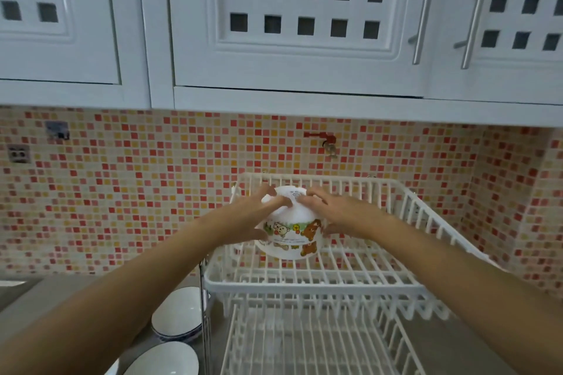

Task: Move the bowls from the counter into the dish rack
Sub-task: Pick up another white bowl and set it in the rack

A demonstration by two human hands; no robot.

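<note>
A white bowl with cartoon bears (291,230) is upside down over the upper tier of the white dish rack (310,285), near its back left corner. My left hand (259,213) grips its left side and my right hand (335,213) grips its right side. I cannot tell whether the bowl's rim touches the wires. Two white bowls stay on the counter left of the rack: a stack with a blue-patterned rim (178,312) and one nearer me (164,359), partly cut off by my left arm and the frame edge.
The rack's lower tier (304,344) holds nothing that I can see. White wall cabinets (304,39) hang low above the rack. A mosaic tiled wall with a red tap (324,140) stands behind. A chrome post (204,313) stands at the rack's left corner.
</note>
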